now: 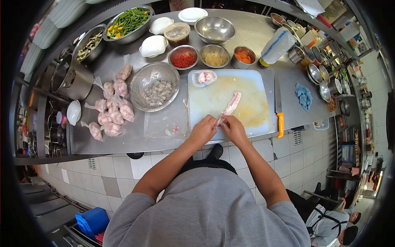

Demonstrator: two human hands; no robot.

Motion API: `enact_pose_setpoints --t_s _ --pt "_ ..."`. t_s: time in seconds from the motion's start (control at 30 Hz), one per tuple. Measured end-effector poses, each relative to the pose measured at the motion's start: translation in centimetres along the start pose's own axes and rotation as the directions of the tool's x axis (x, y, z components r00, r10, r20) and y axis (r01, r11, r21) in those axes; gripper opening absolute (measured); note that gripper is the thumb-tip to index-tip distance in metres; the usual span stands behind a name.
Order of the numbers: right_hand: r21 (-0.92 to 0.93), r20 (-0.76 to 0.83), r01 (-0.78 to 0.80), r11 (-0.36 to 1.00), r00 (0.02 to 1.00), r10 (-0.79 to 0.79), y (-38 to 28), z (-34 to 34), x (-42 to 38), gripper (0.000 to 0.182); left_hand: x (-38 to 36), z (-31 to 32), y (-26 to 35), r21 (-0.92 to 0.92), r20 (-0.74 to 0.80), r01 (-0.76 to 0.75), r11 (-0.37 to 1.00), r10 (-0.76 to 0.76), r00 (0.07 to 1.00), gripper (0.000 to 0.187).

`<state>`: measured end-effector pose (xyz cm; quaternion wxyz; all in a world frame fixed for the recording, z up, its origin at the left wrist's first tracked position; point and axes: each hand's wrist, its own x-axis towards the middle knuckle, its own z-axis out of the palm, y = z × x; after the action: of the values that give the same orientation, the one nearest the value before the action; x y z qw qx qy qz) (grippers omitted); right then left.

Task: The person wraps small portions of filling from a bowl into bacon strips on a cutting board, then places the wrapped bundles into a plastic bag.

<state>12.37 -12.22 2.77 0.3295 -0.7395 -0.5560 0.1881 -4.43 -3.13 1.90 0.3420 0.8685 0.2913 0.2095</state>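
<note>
Head cam, L hand (203,130) + R hand (233,129) close together, pinching bacon strip (231,106), over cutting board (251,88).

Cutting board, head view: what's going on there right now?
A person's left hand and right hand work together at the near end of a meat strip, whose far end lies on the board. Rolled pieces sit in a small tray at the board's far left corner. The knife lies untouched to the right; the bagged meat and a bowl of greyish pieces stand left.
</note>
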Motion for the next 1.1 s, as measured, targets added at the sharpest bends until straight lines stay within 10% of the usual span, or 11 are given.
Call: enact_pose_setpoints --t_s 0.2,0.37,0.6,1.0,1.1 --pt "-0.037 -0.009 0.023 0.999 1.000 -0.023 0.0 -0.1 -0.3 0.019 -0.7 0.0 -0.1 -0.122 0.034 -0.195 0.973 0.201 0.979 0.016" --pt "-0.106 0.009 0.105 0.989 0.994 -0.104 0.3 -0.2 -0.8 0.017 1.1 0.1 0.5 -0.093 0.081 0.284 0.954 -0.277 0.958 0.021" --pt "-0.065 -0.072 0.045 0.997 0.996 -0.049 -0.3 -0.7 -0.3 0.030 1.4 1.3 -1.7 -0.035 0.139 0.114 0.993 -0.108 0.984 0.024" --pt "-0.118 0.023 0.190 0.975 0.982 -0.188 -1.1 -1.2 1.0 0.026 -1.7 -3.0 -2.4 -0.228 -0.009 0.406 0.885 -0.419 0.908 0.015" --pt "-0.043 -0.076 0.055 0.998 0.995 -0.058 0.1 -1.0 2.4 0.021 -1.5 -3.7 -1.5 0.095 -0.128 0.229 0.969 -0.216 0.968 0.018"
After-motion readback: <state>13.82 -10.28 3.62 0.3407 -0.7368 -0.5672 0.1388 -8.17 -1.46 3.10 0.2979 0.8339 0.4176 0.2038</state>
